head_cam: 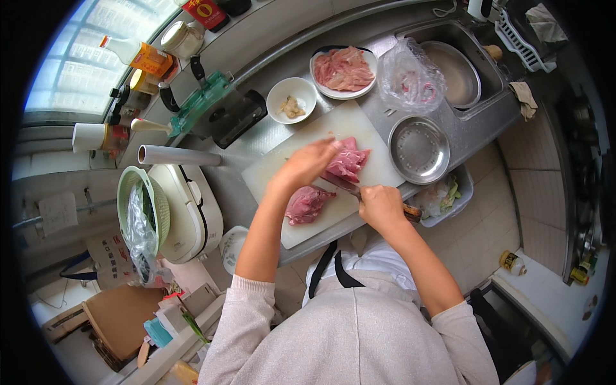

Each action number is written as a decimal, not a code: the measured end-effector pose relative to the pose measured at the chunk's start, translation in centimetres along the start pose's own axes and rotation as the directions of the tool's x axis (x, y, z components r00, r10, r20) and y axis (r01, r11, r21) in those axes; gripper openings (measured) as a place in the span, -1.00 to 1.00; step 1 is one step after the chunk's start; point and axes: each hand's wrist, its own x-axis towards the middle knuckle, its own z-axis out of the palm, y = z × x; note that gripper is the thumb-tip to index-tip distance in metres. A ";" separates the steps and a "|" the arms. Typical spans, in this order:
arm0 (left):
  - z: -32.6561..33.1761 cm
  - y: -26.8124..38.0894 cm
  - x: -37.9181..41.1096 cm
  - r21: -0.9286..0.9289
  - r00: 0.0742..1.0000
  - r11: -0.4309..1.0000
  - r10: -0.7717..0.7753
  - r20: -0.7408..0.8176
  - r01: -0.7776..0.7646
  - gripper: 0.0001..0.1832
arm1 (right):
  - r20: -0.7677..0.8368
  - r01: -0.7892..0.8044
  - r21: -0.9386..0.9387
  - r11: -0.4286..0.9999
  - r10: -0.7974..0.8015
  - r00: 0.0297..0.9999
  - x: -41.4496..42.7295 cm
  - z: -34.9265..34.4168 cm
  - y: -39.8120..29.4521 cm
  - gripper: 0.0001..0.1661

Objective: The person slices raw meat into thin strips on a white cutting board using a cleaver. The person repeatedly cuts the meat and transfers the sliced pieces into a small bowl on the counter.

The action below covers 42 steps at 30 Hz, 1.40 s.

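Observation:
My right hand [382, 207] is closed round the wooden handle of a kitchen knife [340, 183]; its blade lies at the near edge of sliced raw meat [350, 161] on a white cutting board [269, 168]. My left hand [313, 156] is over the left side of that meat, slightly blurred; whether its fingers press on the meat cannot be told. A second lump of raw meat [308, 204] rests on the board, nearer to me and left of the blade. Beyond the board stand a plate of raw meat slices [344, 70] and a white bowl [291, 100] with a little pale food in it.
A perforated metal pan [418, 149] and a clear plastic bag [411, 77] are on the right, by the sink with a metal basin [452, 74]. A waste bin [450, 199] sits below the counter's edge. Left are a knife holder [202, 101], a white appliance [190, 216] and a green colander [161, 207].

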 end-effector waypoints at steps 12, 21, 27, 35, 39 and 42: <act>8.9 -7.8 -11.0 0.207 0.808 0.977 0.161 -0.567 -0.050 -0.78 | 0.057 0.052 0.171 0.984 -0.063 0.996 -3.0 -1.3 -1.9 -0.88; 11.1 -9.4 -10.5 0.185 0.803 0.983 0.106 -0.586 0.005 -0.58 | 0.141 0.060 0.061 0.996 -0.068 0.988 -4.7 -2.3 -3.0 -0.89; 11.3 -9.1 -10.0 0.111 0.766 0.994 0.078 -0.638 -0.009 -0.66 | 0.233 0.033 0.032 0.999 -0.039 0.972 -3.7 -3.2 -3.7 -0.90; 11.8 -9.8 -10.2 0.098 0.760 0.995 0.057 -0.647 0.009 -0.65 | 0.260 0.048 0.041 0.998 -0.057 0.964 -1.6 -2.5 -4.4 -0.85; 12.1 -9.8 -10.2 0.089 0.775 0.996 0.048 -0.630 0.010 -0.65 | 0.226 0.073 0.033 0.997 -0.078 0.971 0.8 0.5 -5.6 -0.86; 11.7 -9.9 -9.8 0.054 0.784 0.998 0.018 -0.621 0.020 -0.65 | 0.189 0.053 0.059 0.997 -0.063 0.980 2.9 2.6 -6.8 -0.87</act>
